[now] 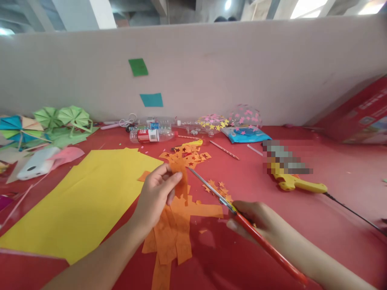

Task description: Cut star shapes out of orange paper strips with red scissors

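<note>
My left hand [157, 189] pinches a piece of orange paper [180, 185] between thumb and fingers, above the red table. In my right hand [254, 219] is a pair of scissors [208, 186] with silver blades and a long red handle. The blade tips reach the right edge of the held paper; I cannot tell whether they touch it. Several orange paper strips [172, 237] lie overlapping below my left hand. Just beyond the blades is a small pile of orange paper stars [220, 187]. Orange scraps with star-shaped holes [193, 155] lie farther back.
Yellow sheets [78, 193] cover the left side. A yellow glue gun [298, 183] with a cord lies at right. Along the grey partition are a plastic bottle [151, 135], star-covered clear domes [244, 117] and a blue packet [249, 135]. Paper umbrellas [74, 117] stand at back left.
</note>
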The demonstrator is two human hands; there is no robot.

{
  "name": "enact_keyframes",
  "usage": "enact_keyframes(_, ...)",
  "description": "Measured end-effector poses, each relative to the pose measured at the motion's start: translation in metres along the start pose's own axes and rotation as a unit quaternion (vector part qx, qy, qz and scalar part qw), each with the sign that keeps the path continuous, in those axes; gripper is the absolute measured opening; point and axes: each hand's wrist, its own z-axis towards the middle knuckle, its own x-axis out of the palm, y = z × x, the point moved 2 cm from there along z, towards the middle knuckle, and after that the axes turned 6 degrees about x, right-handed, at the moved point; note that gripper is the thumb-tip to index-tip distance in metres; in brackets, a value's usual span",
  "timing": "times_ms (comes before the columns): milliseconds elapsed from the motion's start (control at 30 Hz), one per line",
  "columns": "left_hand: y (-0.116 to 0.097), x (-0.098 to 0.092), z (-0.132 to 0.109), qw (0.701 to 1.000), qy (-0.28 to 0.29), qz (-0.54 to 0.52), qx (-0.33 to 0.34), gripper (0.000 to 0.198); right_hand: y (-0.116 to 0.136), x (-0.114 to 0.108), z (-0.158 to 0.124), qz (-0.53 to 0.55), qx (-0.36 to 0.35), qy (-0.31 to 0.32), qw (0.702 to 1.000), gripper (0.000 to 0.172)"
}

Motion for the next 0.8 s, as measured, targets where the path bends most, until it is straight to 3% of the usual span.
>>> enact_keyframes(233,-0.002,0.010,-0.010,0.999,0.038,-0.022,-0.028,0.013,0.002,0.001,-0.004,0.034,-0.008,0.060,0.998,0.041)
enact_keyframes(400,0.000,0.011,-0.012,0.999,0.013,-0.033,-0.033,0.011,0.004,0.003,-0.005,0.082,-0.017,0.097,0.992,0.049)
enact_keyframes(800,0.002,0.010,-0.010,0.997,0.009,-0.052,-0.054,0.012,0.002,0.006,-0.003,0.078,-0.005,0.103,0.992,0.051)
